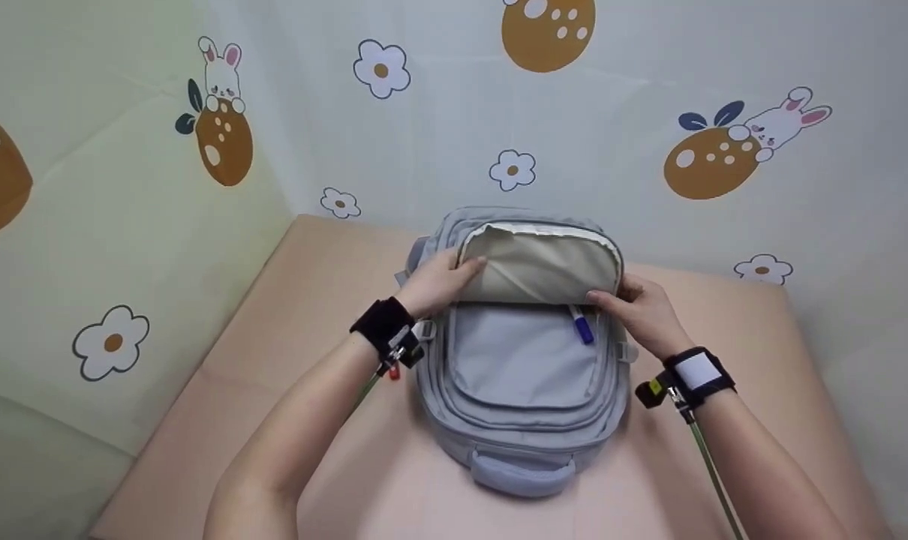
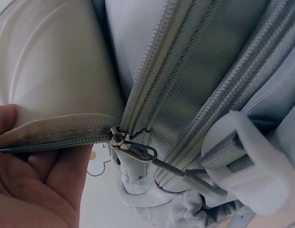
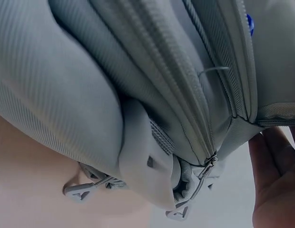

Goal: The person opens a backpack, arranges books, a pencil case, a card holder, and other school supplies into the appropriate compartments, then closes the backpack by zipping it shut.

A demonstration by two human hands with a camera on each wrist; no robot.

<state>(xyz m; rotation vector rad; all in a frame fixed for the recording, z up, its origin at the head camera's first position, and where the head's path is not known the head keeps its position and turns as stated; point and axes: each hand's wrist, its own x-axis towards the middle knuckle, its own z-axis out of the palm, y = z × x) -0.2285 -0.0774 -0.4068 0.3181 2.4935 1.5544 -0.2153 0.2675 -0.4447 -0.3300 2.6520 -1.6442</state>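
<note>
A grey-blue backpack lies on the table, its front pocket unzipped and the flap folded back with the cream lining showing. My left hand pinches the flap's left edge, thumb on the lining and fingers behind. In the left wrist view, a metal zipper slider sits at the corner near that hand. On the other side, my right hand grips the flap's right edge, its thumb over the lining. A blue-capped marker pokes out from under the flap, near the right thumb.
A small red object lies on the table left of the backpack, partly behind the left wrist strap. The carry handle points toward me. A patterned white cloth stands behind the table.
</note>
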